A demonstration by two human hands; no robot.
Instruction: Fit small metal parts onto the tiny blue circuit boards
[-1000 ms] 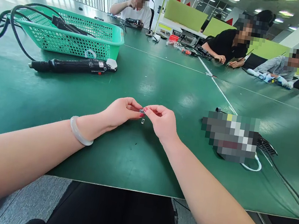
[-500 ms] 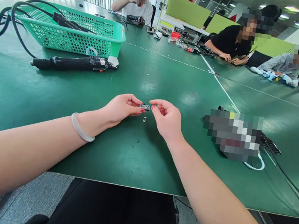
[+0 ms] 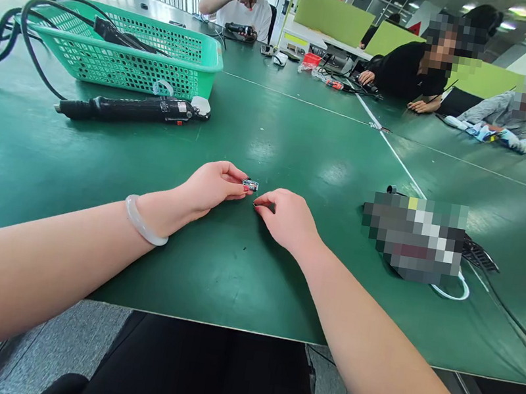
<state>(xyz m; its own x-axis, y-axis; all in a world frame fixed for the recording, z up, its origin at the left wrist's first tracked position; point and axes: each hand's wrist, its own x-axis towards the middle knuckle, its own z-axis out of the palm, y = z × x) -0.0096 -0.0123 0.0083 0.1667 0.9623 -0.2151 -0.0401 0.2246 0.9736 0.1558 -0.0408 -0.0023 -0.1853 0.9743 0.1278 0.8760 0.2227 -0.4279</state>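
Observation:
Between thumb and fingers, my left hand point(image 3: 217, 184) grips a small circuit board point(image 3: 251, 186) just above the green table. A white bangle point(image 3: 144, 221) circles that wrist. Slightly lower and to the right, my right hand point(image 3: 285, 214) is closed in a pinch, fingertips down at the tabletop. They are at the spot where a tiny white rectangular piece lay, and the fingers now hide it. A short gap separates the two hands.
A black electric screwdriver point(image 3: 132, 108) lies in front of a green plastic basket point(image 3: 139, 61) with cables. To the right is a blurred dark object point(image 3: 410, 240) with cables. A tiny dark speck point(image 3: 244, 248) is near me. Several people sit across the table point(image 3: 209, 282).
My right hand has moved down from beside the circuit board to the tabletop and pinched where the white piece lay; that piece no longer shows. My left hand still holds the board.

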